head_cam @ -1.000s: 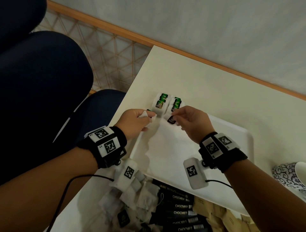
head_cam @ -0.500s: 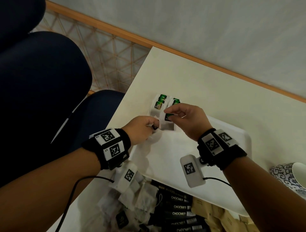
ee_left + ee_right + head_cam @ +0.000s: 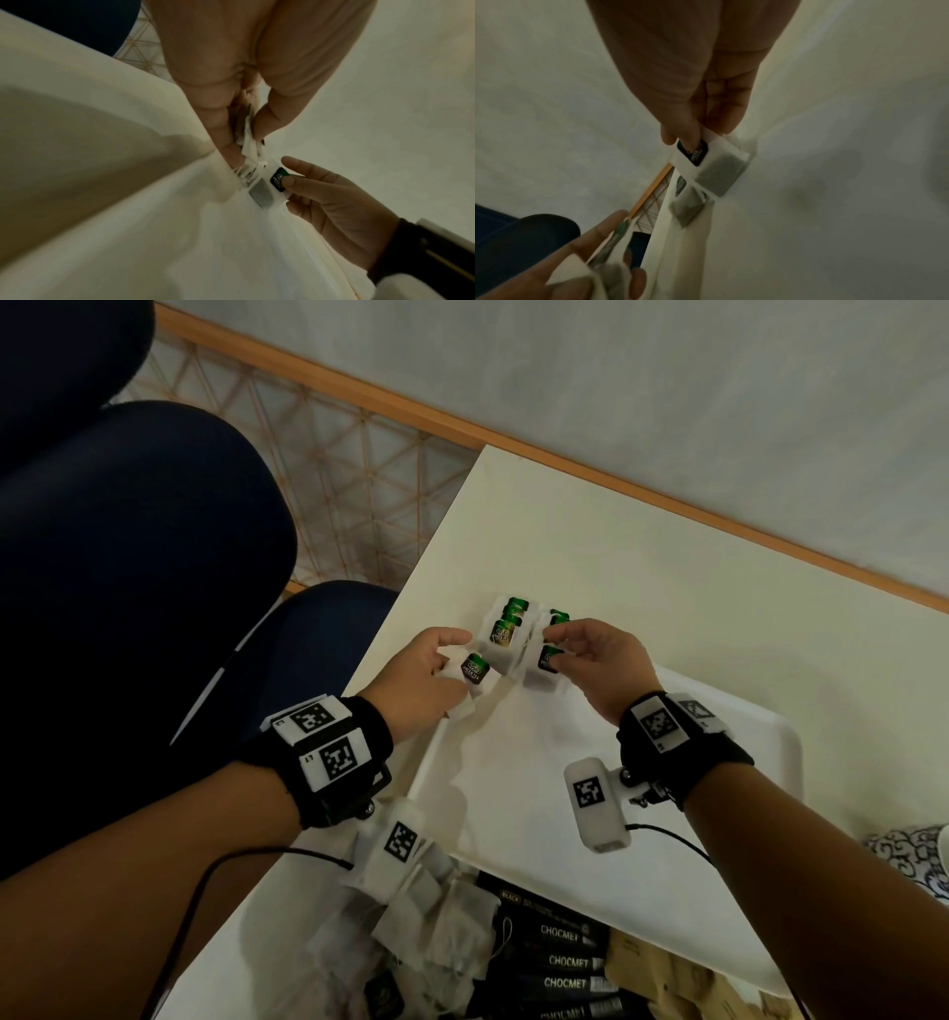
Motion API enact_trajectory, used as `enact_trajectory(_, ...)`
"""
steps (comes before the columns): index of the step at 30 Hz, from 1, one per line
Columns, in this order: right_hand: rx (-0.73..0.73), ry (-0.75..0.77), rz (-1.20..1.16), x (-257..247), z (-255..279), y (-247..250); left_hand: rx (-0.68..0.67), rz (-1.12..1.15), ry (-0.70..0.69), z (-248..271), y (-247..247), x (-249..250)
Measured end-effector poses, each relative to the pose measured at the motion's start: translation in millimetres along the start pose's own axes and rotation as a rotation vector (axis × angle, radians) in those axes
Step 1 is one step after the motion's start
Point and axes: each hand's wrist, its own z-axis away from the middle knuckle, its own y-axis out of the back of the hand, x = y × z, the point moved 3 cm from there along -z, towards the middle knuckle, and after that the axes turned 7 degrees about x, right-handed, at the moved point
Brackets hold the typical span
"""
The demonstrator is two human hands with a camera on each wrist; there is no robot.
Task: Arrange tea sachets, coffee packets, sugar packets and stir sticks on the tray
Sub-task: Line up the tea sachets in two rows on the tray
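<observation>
A pale tabletop [image 3: 642,588] meets a grey wall at 12 o'clock; its left edge drops to tiled floor [image 3: 354,469]. The tray [image 3: 539,762] sits centre. Left hand [image 3: 416,680] pinches a sachet [image 3: 473,668]; right hand [image 3: 601,665] pinches another sachet [image 3: 548,660] at the tray's 11 o'clock corner.

Head overhead; wrists close, facing.
</observation>
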Motion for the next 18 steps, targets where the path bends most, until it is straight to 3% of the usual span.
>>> enact_trajectory(12,0.085,-0.013,-0.06,2.1,-9.0,-2.4,-0.046,0.045,0.031,4.5,-12.0,4.0)
enact_trajectory(18,0.199,0.116,0.072,-9.2,1.5,3.1,-0.084,0.075,0.036,9.9,-14.2,7.4)
